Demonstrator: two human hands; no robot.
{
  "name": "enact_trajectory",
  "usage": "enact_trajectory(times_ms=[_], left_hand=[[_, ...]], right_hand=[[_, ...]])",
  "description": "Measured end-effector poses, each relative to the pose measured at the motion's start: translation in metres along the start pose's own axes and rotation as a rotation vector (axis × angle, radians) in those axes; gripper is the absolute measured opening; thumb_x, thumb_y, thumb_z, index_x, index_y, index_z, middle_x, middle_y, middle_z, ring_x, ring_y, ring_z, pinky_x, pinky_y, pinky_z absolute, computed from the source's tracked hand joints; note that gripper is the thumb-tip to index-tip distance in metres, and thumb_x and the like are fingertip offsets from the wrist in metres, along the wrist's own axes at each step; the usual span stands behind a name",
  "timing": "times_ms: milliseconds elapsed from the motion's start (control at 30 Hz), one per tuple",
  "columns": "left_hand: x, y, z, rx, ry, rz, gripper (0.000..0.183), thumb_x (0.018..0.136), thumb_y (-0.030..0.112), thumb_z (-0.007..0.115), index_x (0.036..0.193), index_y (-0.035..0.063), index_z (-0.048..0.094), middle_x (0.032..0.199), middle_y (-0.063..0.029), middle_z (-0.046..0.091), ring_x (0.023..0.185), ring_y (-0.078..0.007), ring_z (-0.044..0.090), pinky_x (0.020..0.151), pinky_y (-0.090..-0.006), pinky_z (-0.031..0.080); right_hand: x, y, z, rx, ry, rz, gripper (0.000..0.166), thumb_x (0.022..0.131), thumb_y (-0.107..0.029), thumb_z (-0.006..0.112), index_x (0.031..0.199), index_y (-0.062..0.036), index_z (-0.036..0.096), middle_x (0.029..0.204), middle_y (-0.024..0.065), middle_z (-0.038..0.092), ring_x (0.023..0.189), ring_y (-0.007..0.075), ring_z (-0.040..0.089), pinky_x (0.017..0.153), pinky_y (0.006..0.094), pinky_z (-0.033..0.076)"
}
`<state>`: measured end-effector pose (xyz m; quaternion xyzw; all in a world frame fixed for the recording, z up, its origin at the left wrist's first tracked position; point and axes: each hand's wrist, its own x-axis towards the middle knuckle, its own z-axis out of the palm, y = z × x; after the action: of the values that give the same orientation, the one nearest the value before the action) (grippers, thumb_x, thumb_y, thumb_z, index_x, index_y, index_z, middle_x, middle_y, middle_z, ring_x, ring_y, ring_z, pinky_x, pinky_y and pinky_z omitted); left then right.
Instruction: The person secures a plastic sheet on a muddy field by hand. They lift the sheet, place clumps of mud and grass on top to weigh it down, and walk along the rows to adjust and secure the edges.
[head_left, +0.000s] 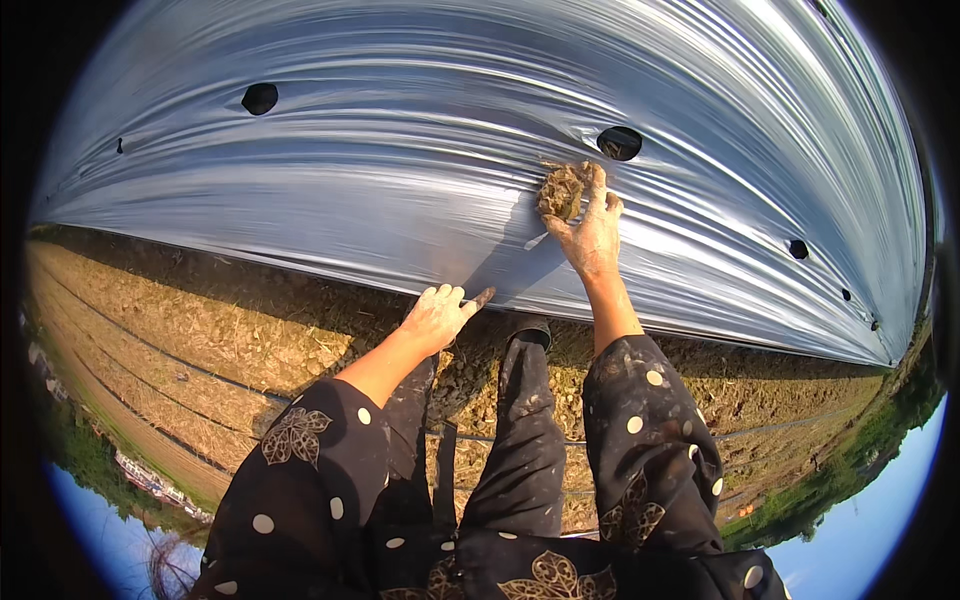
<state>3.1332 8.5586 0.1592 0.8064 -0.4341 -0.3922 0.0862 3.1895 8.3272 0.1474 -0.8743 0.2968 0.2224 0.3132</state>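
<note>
A clump of soil and dry straw (561, 193) is held between the thumb and fingers of my right hand (592, 229), over a sheet of silver plastic mulch film (420, 165). Just beyond that hand is a round dark hole (619, 143) in the film, with bits of straw at its edge. Nearer to me, my left hand (436, 319) is at the film's lower edge with its fingers partly spread and nothing in them. Whether it touches the film I cannot tell. Both hands are dusted with dirt.
Another hole (260, 99) opens in the film at the upper left, and a smaller one (798, 249) at the right. Straw-covered soil (225, 322) runs along the film's near edge, crossed by thin dark lines (187, 364). My boot (531, 335) stands close to that edge.
</note>
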Motion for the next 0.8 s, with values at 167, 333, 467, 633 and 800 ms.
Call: enact_trajectory(times_ms=[167,333,467,633,800], left_hand=[[0.001,-0.005,0.005,-0.063,0.042,-0.066,0.046,0.069,0.006,0.046,0.115,0.0093,0.040,0.085,-0.0109,0.046,0.084,-0.0245,0.046,0.072,-0.0338,0.037],[-0.007,-0.021,-0.009,-0.200,0.165,-0.330,0.040,0.070,0.002,0.042,0.110,0.0018,0.042,0.104,-0.0177,0.043,0.100,-0.0298,0.040,0.087,-0.0402,0.029],[-0.023,-0.042,-0.035,-0.138,0.254,-0.507,0.051,0.065,0.010,0.055,0.113,0.0017,0.039,0.114,-0.0181,0.038,0.109,-0.0287,0.033,0.095,-0.0414,0.020],[-0.118,-0.040,-0.040,-0.316,0.245,-0.760,0.040,0.072,0.015,0.049,0.109,0.0021,0.042,0.097,-0.0156,0.045,0.096,-0.0282,0.043,0.089,-0.0385,0.028],[-0.275,0.068,0.045,-0.583,0.173,-1.091,0.020,0.069,0.005,0.043,0.089,0.0005,0.044,0.084,-0.0153,0.049,0.081,-0.0292,0.050,0.070,-0.0365,0.040]], right_hand=[[-0.003,0.009,-0.007,-0.024,0.005,-0.045,0.085,0.055,-0.022,0.069,0.125,-0.0146,0.020,0.113,0.0265,0.030,0.100,0.0375,0.040,0.082,0.0386,0.038],[-0.016,0.005,-0.009,-0.137,-0.003,-0.084,0.082,0.057,-0.019,0.068,0.124,-0.0089,0.023,0.111,0.0228,0.035,0.101,0.0344,0.040,0.082,0.0380,0.037],[-0.034,0.008,-0.020,-0.178,0.017,-0.158,0.078,0.059,-0.015,0.066,0.124,-0.0119,0.023,0.111,0.0245,0.036,0.102,0.0371,0.039,0.084,0.0387,0.035],[-0.039,0.021,-0.027,-0.217,-0.068,-0.220,0.071,0.061,-0.020,0.063,0.122,-0.0110,0.028,0.110,0.0263,0.037,0.101,0.0385,0.039,0.084,0.0396,0.033],[-0.022,0.013,-0.090,-0.379,-0.152,-0.227,0.055,0.059,-0.019,0.062,0.110,-0.0066,0.045,0.102,0.0220,0.045,0.096,0.0354,0.043,0.082,0.0385,0.036]])
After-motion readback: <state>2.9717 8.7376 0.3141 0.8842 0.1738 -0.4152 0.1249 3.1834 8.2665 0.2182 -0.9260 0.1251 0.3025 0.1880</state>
